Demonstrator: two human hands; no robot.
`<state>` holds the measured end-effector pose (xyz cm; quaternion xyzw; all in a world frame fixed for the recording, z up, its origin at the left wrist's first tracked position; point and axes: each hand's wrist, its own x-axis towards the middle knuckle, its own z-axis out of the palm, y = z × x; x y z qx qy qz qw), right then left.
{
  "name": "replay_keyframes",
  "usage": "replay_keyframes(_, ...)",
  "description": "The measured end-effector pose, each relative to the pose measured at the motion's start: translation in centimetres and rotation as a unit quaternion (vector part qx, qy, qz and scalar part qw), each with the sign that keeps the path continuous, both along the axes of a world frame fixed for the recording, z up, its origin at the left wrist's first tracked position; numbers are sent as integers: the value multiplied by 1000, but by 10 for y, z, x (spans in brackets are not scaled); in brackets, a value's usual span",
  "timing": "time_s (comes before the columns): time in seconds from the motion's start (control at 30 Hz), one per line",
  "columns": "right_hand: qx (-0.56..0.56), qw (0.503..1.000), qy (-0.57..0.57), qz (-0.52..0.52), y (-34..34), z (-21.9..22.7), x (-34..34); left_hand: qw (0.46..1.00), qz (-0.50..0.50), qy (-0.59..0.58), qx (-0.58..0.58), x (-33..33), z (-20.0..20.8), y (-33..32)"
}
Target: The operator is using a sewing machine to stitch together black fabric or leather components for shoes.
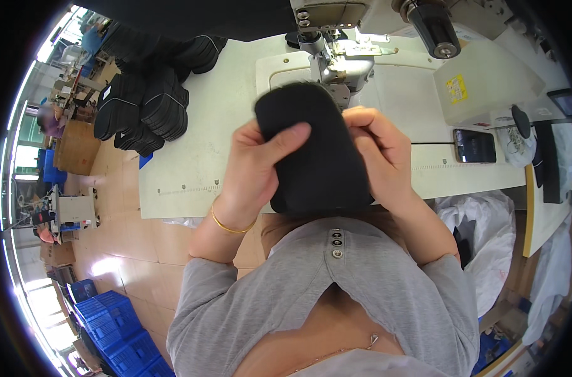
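Observation:
A black padded fabric piece [317,157], oblong with rounded corners, is held up in front of me above the near edge of the table. My left hand [257,157] grips its left side, thumb lying flat on the face and the other fingers hidden behind. On the opposite edge, my right hand [381,151] pinches the rim between thumb and bent fingers. Just beyond the piece stands the head of a sewing machine [345,66], its needle area partly covered by the fabric's top edge.
Bundles of similar black pieces [163,107], tied with cord, are piled at the table's left. A phone [475,146] lies at the right, near a pale machine housing [487,85]. Blue crates [119,333] stand on the floor lower left. A white plastic bag [487,232] hangs right of me.

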<state>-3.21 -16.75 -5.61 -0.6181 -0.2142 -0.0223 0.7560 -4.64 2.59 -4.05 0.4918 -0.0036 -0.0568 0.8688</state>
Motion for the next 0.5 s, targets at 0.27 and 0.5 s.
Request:
replay_keyframes(0.27, -53, 997, -27, -50, -2, -15, -22, 990, 107, -90, -31, 7, -5, 10)
replay_keyframes(0.5, -4, 999, 10, -52, 1, -15, -24, 989, 98, -108, -39, 9, -6, 15)
